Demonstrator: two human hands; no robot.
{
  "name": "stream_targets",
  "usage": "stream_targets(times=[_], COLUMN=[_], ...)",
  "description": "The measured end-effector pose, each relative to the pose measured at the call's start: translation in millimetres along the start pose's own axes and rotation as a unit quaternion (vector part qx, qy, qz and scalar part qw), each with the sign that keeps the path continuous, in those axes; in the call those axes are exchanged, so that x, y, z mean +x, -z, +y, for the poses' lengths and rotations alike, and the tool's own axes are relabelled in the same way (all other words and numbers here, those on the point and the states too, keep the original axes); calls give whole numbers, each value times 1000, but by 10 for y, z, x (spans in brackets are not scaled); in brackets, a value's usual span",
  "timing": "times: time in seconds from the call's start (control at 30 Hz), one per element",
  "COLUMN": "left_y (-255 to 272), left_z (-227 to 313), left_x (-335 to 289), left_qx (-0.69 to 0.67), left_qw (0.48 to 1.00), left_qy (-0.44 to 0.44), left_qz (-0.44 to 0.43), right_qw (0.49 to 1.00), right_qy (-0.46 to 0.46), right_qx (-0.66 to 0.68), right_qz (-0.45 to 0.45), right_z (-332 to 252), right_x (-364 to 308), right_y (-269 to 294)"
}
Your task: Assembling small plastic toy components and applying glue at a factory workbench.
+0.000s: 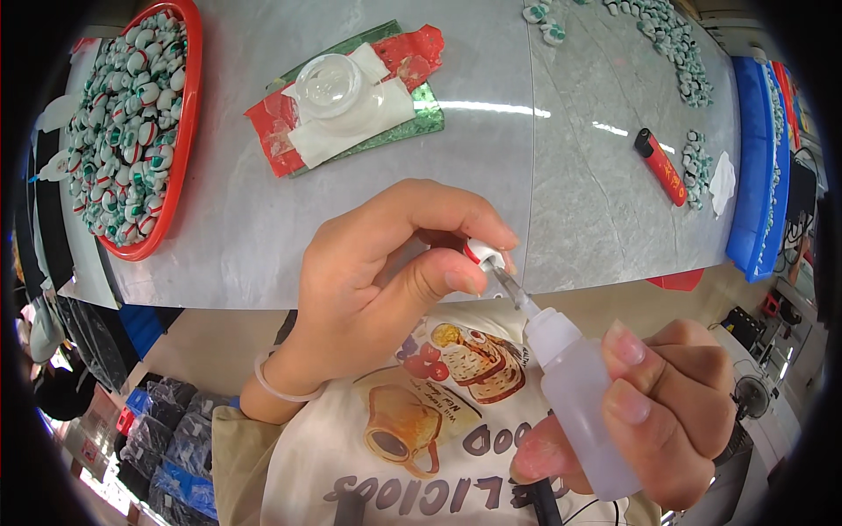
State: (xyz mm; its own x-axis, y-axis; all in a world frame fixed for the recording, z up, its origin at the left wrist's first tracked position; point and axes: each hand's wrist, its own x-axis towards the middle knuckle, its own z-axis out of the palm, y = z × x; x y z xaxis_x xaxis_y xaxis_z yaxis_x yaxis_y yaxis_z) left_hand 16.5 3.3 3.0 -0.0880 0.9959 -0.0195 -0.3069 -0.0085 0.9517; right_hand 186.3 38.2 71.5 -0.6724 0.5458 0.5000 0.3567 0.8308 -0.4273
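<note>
My left hand (377, 272) pinches a small white piece with a red band (481, 252) between thumb and fingertips, above the front edge of the table. In my right hand (658, 412) is a translucent squeeze bottle (583, 394), tilted up to the left. Its thin metal nozzle (513, 287) meets the open end of the white piece; whether any liquid comes out is too small to tell. Farther back on the table, a small clear round dish (328, 86) rests on folded white paper (386, 110), over a red wrapper and a green slab.
An orange-red tray (195, 105) heaped with white, green and red pieces stands at the left. Rows of similar pieces (675, 53) lie at the far right, near a red lighter (660, 167) and a white scrap (723, 184). A blue bin (752, 167) borders the right edge.
</note>
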Motion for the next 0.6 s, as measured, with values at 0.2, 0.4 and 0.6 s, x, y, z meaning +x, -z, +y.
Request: stream_targets(times=[0.2,0.4,0.6], left_y=[11,-17,46], left_z=[-3,16,-36], left_x=[1,-2,-30], left_qx=[3,5,8], left_qw=[1000,1000,1000], left_qy=[-3,0,3], left_qz=[-1,7,8], right_qw=[999,999,999], right_qy=[-28,-33,-5], right_qx=[12,10,33], right_qz=[-17,-14,5], right_z=[-23,-30,56], right_x=[4,5,-54], right_y=[19,35,-62])
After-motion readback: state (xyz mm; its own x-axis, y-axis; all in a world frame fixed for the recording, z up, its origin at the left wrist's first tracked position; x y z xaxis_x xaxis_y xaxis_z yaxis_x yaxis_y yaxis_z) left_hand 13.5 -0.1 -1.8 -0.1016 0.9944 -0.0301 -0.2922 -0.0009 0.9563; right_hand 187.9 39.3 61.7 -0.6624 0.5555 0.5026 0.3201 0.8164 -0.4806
